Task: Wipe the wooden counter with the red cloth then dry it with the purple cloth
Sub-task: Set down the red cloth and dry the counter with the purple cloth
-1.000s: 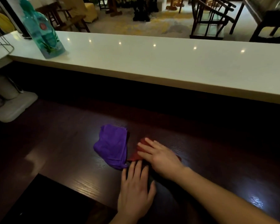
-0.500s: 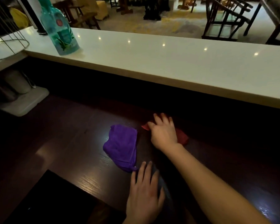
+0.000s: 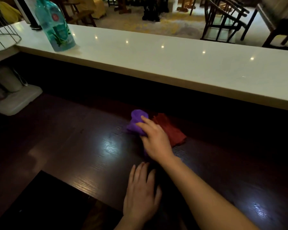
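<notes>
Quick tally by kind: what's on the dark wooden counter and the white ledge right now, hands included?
Cloths: 2, the crumpled purple cloth and the flat red cloth
Bottles: 1, the teal plastic bottle on the white ledge
Hands: 2, the right hand gripping the purple cloth, the left hand flat on the dark wooden counter
Total: 5

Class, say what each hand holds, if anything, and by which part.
The right hand grips the purple cloth at its near, bunched end. The left hand holds nothing.
</notes>
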Tool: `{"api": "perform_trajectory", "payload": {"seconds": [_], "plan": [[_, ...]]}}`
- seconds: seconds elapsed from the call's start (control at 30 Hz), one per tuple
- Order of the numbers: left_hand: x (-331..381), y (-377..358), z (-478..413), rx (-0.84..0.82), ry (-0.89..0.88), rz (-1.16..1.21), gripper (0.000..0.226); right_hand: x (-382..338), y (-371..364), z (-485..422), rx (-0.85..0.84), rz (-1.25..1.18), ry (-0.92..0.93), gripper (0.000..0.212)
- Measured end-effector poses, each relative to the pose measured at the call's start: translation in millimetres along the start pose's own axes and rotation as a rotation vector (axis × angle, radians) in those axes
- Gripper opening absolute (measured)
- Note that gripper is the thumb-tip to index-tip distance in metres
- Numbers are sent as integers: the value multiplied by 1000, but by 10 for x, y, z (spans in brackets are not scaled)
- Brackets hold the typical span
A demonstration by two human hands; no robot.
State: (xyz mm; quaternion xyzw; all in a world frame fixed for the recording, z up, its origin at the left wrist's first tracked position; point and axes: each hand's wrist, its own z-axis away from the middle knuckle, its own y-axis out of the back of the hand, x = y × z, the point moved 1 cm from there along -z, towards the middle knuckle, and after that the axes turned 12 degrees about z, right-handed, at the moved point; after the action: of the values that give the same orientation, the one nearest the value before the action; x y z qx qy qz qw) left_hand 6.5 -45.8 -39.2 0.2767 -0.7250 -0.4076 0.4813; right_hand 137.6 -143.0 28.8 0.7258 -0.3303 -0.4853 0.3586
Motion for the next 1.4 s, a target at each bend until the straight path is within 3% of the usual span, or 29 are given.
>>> {"api": "perform_trajectory", "payload": {"seconds": [0.07, 0.23, 0.3, 0.4, 0.53, 0.67, 0.73, 0.83, 1.03, 1.13, 1.3, 1.4], "plan": [[9, -12, 0, 15, 42, 9, 49, 230, 261, 167, 94, 44, -34, 44], [39, -11, -2, 30, 170, -20, 50, 329, 162, 603, -302, 219, 180, 44], [30, -17, -6, 36, 186, -19, 49, 360, 73, 758, -344, 208, 164, 44], [-13, -28, -8, 42, 185, -13, 52, 507, 134, 1138, -276, 128, 77, 44], [-5, -47, -6, -5, 132, -36, 61, 922, 410, 1739, -155, 275, 45, 46], [23, -66, -32, -72, 82, -82, 61, 1539, 665, 1256, -119, 349, -307, 50], [30, -60, -41, -91, 84, -105, 62, 1579, 628, 907, -166, 378, -389, 51], [24, -55, -46, -115, 94, -116, 65, 1412, 480, 873, -185, 483, -390, 53], [4, -31, -33, -145, 77, -48, 66, 672, 369, 2153, -252, 385, -102, 49], [34, -20, -25, -155, 55, -52, 61, 803, 462, 2130, -285, 416, -44, 47], [79, -16, -17, -166, 30, -84, 59, 1364, 497, 1236, -203, 514, -316, 45], [83, -15, -17, -176, 44, -97, 59, 1212, 320, 1052, -147, 476, -410, 47]]}}
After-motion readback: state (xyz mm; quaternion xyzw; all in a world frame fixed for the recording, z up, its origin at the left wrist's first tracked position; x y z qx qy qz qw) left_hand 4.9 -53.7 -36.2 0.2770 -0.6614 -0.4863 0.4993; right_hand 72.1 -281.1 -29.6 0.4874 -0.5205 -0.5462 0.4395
